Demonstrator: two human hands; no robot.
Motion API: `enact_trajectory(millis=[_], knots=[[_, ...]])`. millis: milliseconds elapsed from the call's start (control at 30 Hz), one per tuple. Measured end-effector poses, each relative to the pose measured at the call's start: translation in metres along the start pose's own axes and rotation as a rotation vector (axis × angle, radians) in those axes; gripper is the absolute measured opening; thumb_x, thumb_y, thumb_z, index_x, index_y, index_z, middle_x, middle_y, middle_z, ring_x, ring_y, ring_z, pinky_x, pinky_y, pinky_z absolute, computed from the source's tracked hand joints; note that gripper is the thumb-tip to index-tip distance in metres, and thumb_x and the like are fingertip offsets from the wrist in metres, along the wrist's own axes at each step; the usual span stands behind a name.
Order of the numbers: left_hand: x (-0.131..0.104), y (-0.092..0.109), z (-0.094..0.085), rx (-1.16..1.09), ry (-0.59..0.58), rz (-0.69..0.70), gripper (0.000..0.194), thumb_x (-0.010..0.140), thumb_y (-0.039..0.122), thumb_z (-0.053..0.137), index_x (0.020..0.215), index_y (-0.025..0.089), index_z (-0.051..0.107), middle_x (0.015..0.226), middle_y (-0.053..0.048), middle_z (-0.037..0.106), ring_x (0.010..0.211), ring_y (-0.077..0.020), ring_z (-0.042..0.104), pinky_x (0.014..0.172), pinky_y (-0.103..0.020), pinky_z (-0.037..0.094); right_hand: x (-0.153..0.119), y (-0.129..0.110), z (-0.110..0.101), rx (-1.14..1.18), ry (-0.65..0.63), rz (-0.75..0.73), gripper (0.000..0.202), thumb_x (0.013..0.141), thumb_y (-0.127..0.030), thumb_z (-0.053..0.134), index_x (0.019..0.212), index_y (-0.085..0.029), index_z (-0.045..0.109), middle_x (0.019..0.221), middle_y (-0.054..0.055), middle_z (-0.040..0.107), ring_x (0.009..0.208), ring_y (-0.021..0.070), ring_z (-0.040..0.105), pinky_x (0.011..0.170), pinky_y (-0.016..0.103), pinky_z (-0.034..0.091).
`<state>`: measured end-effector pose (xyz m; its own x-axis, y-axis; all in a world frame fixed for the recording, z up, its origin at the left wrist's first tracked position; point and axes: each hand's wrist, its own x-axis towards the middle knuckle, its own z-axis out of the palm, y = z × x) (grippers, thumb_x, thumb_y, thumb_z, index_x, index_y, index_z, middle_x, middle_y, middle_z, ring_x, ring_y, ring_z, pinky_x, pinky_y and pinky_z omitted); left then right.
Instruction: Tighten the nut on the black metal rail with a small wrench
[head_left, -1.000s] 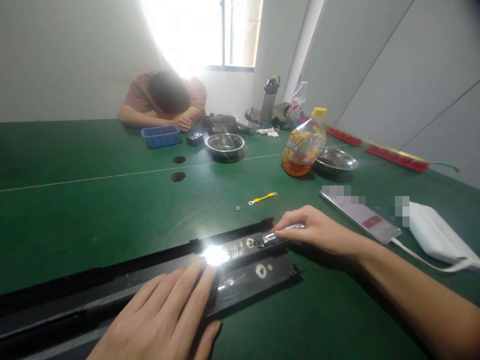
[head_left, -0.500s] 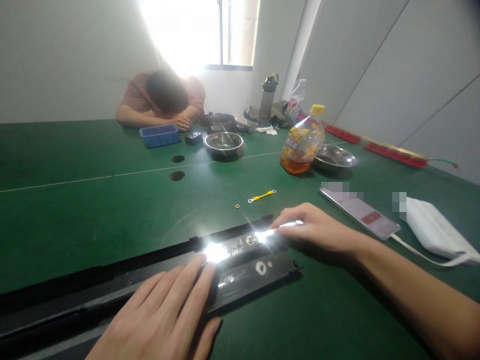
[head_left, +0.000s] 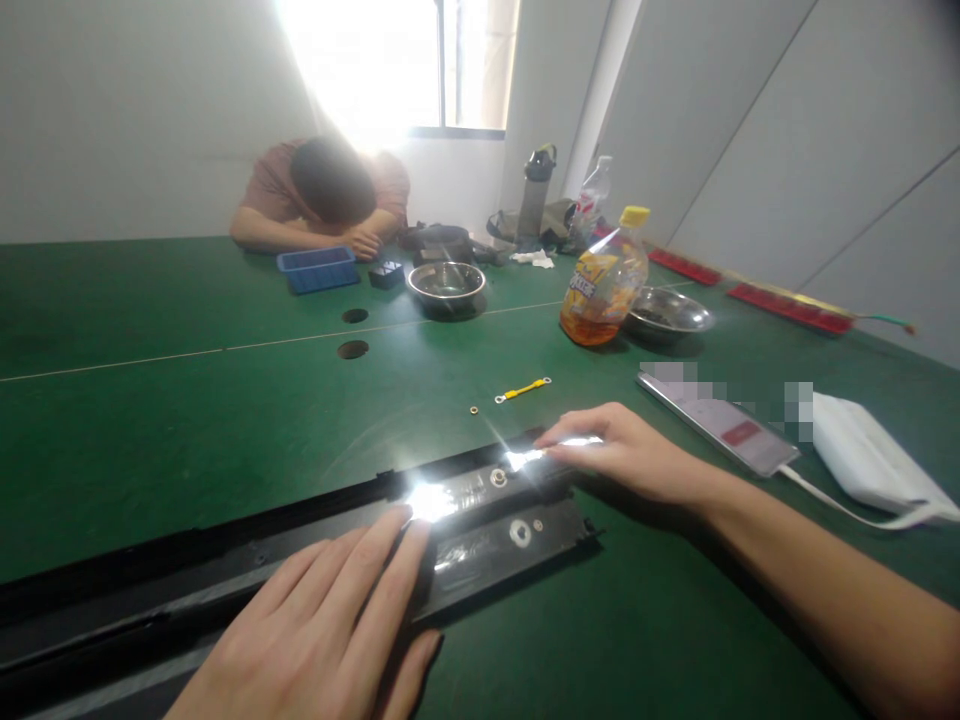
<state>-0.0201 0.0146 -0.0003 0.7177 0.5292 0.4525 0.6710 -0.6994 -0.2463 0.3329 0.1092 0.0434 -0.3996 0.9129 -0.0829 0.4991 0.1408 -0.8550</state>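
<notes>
A long black metal profile with raised edges lies slantwise across the green table, partly under my left hand. My left hand rests flat on it, fingers stretched out. At its right end my right hand pinches a slim, shiny metal tool; glare hides its exact shape. Just left of those fingers, a nut on a stud stands in the profile. A bare round patch with a small hole shows nearer me. Beyond the profile lie a yellow wire with ring terminals and a small brass-coloured nut.
Farther back are a blue bin, a steel bowl, a drink bottle and a second bowl. A phone and a cabled white power bank lie right. A person leans on the far edge.
My right hand and the shiny tool have shifted slightly left and away from me, beside the nut. My left hand stays flat on the profile.
</notes>
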Motion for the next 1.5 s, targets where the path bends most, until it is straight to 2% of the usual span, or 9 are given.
enact_trajectory(millis=[167,367,800,967,1267,1500], knots=[[0.0023,-0.001,0.0012,0.006,0.0,0.007,0.069,0.09,0.049,0.069,0.149,0.013,0.059,0.149,-0.012,0.064,0.122,-0.0288,0.064,0.104,-0.043,0.045,0.0012,0.0019,-0.0018,-0.006,-0.037,-0.024,0.026,0.088,-0.044,0.079,0.098,-0.021,0.088,0.104,0.007,0.085,0.099,0.0266,0.076,0.093,0.036,0.056],[0.0025,-0.0006,0.0009,-0.003,-0.001,0.004,0.067,0.09,0.048,0.07,0.147,0.014,0.06,0.147,-0.012,0.065,0.12,-0.0279,0.065,0.102,-0.042,0.046,0.0025,0.0029,0.0017,-0.017,-0.022,-0.028,0.026,0.09,-0.043,0.078,0.1,-0.021,0.088,0.104,0.008,0.084,0.096,0.0254,0.076,0.09,0.035,0.056],[0.0026,0.0003,0.0011,-0.003,0.013,0.001,0.069,0.089,0.046,0.071,0.148,0.012,0.06,0.143,-0.013,0.067,0.121,-0.0286,0.062,0.106,-0.044,0.042,0.0018,0.0004,0.0011,-0.036,-0.023,-0.021,0.028,0.089,-0.046,0.077,0.099,-0.022,0.088,0.104,0.008,0.084,0.097,0.0274,0.076,0.092,0.038,0.056],[0.0019,-0.0001,0.002,-0.019,0.009,-0.001,0.069,0.089,0.046,0.071,0.148,0.013,0.06,0.145,-0.012,0.065,0.122,-0.0278,0.062,0.105,-0.042,0.042,0.0014,-0.0019,0.0006,-0.03,0.007,0.016,0.03,0.087,-0.049,0.078,0.097,-0.022,0.088,0.105,0.008,0.085,0.098,0.0288,0.077,0.094,0.039,0.056],[0.0009,-0.0004,0.0015,0.004,0.011,0.005,0.069,0.09,0.049,0.069,0.148,0.013,0.06,0.145,-0.012,0.066,0.122,-0.028,0.063,0.105,-0.042,0.044,0.0015,-0.0035,0.0023,-0.031,-0.017,0.019,0.028,0.088,-0.047,0.077,0.098,-0.023,0.088,0.106,0.008,0.085,0.099,0.0278,0.077,0.095,0.038,0.056],[0.0008,0.0,-0.0001,0.019,-0.001,0.01,0.069,0.09,0.049,0.069,0.148,0.012,0.059,0.143,-0.013,0.067,0.121,-0.0293,0.064,0.105,-0.045,0.044,0.0001,-0.0051,-0.0017,-0.016,0.013,0.09,0.031,0.083,-0.052,0.082,0.093,-0.024,0.088,0.104,0.008,0.085,0.102,0.0319,0.077,0.096,0.041,0.057]])
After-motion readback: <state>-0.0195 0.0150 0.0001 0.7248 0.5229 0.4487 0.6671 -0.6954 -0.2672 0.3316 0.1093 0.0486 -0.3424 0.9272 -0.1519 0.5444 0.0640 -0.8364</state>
